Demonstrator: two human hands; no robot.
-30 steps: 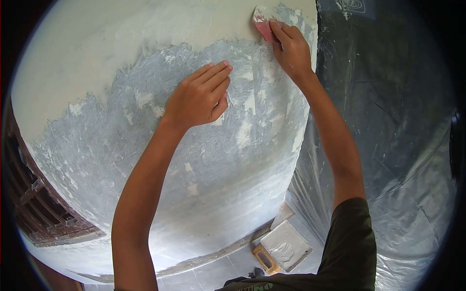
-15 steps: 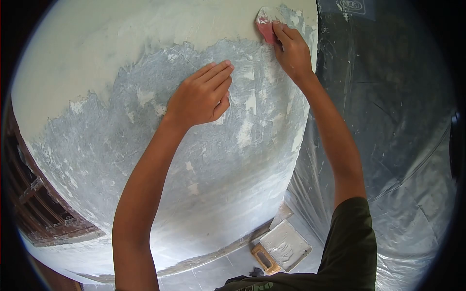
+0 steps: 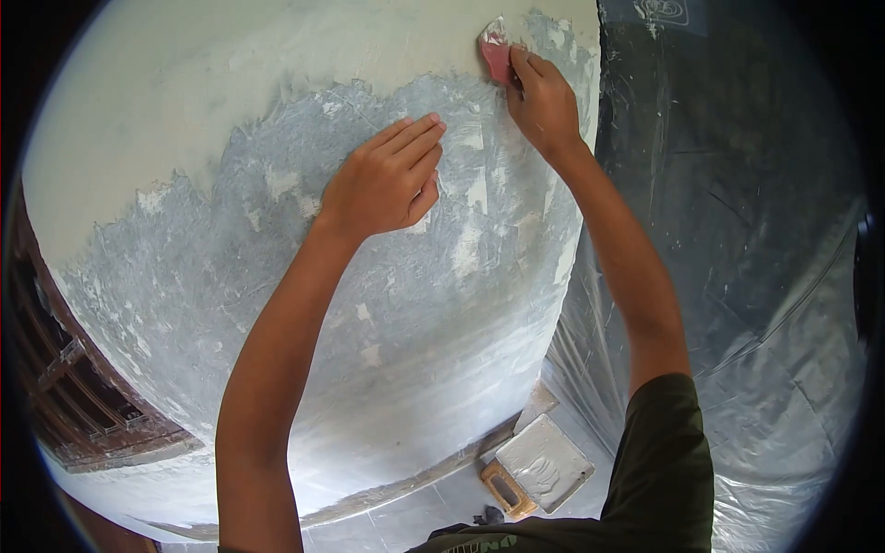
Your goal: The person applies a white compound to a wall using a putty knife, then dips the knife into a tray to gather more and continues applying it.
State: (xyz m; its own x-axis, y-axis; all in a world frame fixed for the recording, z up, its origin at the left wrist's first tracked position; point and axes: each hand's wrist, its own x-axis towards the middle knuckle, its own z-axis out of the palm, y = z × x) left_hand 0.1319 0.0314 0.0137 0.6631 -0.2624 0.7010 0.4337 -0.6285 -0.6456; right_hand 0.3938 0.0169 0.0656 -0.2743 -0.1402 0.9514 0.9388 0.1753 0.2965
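Observation:
My right hand (image 3: 546, 103) grips a red putty scraper (image 3: 497, 57) with white putty on its blade. The blade lies at the wall, near the upper right edge of the cream coat. Lower and to the left, my left hand (image 3: 383, 180) rests at the grey part of the wall (image 3: 304, 249), its fingers stretched out and side by side. It appears to hold nothing. Smooth cream putty (image 3: 175, 101) covers the upper wall, ending in a ragged border above both a scratched grey surface and scattered white patches.
Dark plastic sheeting (image 3: 737, 203) hangs along the wall's right edge. On the tiled floor below lie a tray of white putty (image 3: 546, 464) and a tool with a yellowish handle (image 3: 506, 488). A brown barred window frame (image 3: 92, 396) is at lower left.
My right hand and the scraper have shifted slightly left and a little down. My left hand stays in nearly the same place.

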